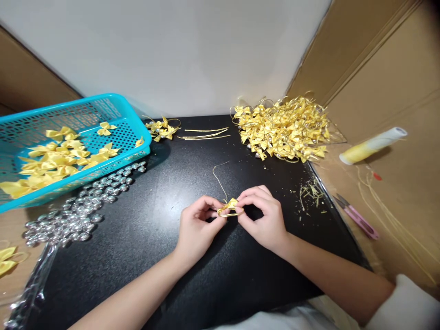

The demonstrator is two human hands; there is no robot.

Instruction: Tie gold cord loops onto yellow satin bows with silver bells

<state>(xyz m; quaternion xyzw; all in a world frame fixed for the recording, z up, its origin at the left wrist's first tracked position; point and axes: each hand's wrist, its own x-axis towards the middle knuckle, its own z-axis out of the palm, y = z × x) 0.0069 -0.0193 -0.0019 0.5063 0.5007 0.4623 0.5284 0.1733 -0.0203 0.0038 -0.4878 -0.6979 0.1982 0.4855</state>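
Observation:
Both hands meet over the middle of the black tabletop [144,256]. Between them is a yellow ribbon bow [232,202] with a gold cord loop [231,214] below it. My left hand [199,224] is closed, pinching the left end of the loop near the bow. My right hand [263,217] is closed too, its thumb and fingertips gripping the right side of the bow and loop. A thin thread [219,181] trails from the bow away across the table. The fingers partly hide the bow's knot.
A turquoise basket [137,130] with yellow bows stands at left, silver beads [82,208] along its front. Gold cord pieces [206,134] lie at the back. A heap of finished-looking bows [285,128] sits back right. Pink thread snips [359,220], thread scraps [312,192] and a spool [373,145] lie right.

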